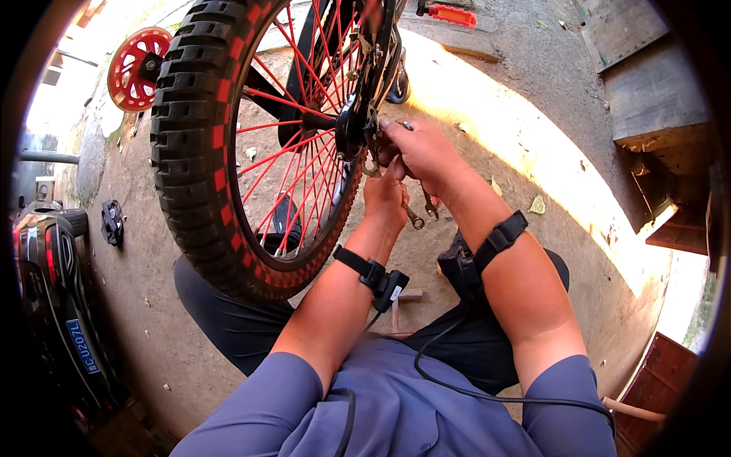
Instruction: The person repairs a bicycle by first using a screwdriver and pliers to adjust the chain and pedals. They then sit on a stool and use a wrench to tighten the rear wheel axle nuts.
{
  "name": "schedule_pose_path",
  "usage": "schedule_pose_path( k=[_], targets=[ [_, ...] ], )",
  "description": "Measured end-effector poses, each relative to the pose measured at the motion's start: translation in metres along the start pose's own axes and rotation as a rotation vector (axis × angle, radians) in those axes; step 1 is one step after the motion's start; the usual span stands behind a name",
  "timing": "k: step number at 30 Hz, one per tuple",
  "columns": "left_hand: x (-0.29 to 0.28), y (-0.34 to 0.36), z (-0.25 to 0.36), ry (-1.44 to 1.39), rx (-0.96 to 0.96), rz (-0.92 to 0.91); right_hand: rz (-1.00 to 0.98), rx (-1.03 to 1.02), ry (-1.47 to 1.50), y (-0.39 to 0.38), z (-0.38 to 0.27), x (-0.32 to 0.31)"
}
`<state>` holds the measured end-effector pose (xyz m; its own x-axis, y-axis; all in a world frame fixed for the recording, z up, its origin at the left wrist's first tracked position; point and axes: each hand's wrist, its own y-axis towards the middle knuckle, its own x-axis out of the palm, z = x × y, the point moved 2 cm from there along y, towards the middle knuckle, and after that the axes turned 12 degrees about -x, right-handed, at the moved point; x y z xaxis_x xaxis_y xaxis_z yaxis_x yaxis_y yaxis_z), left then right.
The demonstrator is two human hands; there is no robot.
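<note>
A bicycle wheel with a knobby black tyre, red-checked rim and red spokes stands upright in front of me, left of my hands. My left hand is closed round a combination wrench; its ring end sticks out past my fingers, and the other end points toward the hub. Just above it, my right hand has its fingers bent in at the axle beside the black hub. What those fingers grip is hidden. Below my right palm shows a forked metal tool end, partly covered.
A red small wheel is at the far left, with a black pedal on the ground nearer. A dark car stands at the left edge. Beyond the bicycle lies a red pedal. A hammer-like wooden tool lies between my legs.
</note>
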<state>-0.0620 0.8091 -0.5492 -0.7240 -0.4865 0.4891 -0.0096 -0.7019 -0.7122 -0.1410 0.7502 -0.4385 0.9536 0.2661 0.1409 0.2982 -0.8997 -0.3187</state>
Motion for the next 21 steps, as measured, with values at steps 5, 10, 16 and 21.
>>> schedule_pose_path(
  k=[5, 10, 16, 21],
  targets=[
    [-0.001, -0.002, 0.001, 0.006, 0.011, -0.02, 0.076, -0.118, -0.003, -0.004, -0.003, 0.007],
    [0.0, 0.0, -0.001, -0.02, -0.031, 0.031, -0.014, 0.024, 0.037, 0.001, -0.001, 0.0],
    [-0.002, -0.003, 0.002, 0.014, -0.036, -0.012, 0.023, -0.059, 0.038, -0.007, -0.014, 0.003],
    [0.002, -0.003, 0.0, -0.014, -0.048, 0.002, 0.018, -0.077, 0.06, 0.001, 0.003, 0.001]
  ],
)
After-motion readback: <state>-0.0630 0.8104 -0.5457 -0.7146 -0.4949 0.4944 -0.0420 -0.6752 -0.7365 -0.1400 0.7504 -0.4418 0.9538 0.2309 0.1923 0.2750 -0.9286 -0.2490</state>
